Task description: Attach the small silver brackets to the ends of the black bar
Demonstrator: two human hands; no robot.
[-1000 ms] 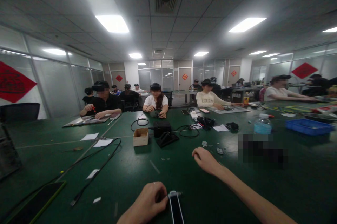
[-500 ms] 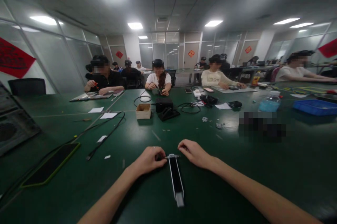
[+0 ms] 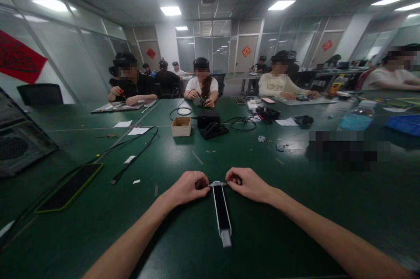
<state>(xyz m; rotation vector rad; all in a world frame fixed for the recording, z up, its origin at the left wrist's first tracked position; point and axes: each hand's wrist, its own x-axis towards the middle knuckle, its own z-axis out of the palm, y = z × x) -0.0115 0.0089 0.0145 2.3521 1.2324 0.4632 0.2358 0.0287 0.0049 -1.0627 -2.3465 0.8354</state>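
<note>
On the near part of the green tabletop [image 3: 262,244], a slim white-framed device [image 3: 222,209] lies in front of us, dark face up, its pale end block [image 3: 226,238] pointing back toward us. What has just changed is our right hand [image 3: 247,184]: a second ago it is out near the small metal pieces [image 3: 280,147], and now it has come in to the right end of the thin crosspiece [image 3: 217,183] at the device's far end. Its fingers are curled inward, but whether the tips grip that end or only rest beside it, we cannot tell. Our left hand [image 3: 190,187] keeps its place, thumb and forefinger brought together on what looks like the crosspiece's left end. For the work at this spot, we judge that having a hand at each end, rather than at one only, gives us steadier control of the crosspiece.

Our view has tipped downward as well, so the whole device shows, pale end block included. Neither hand touches that near end. The small metal pieces stay where they are, well apart from us, and so do the open cardboard box [image 3: 181,129] and the black box [image 3: 208,117] just beside it. Over to our left lies a dark panel with a green edge [image 3: 68,188].
</note>
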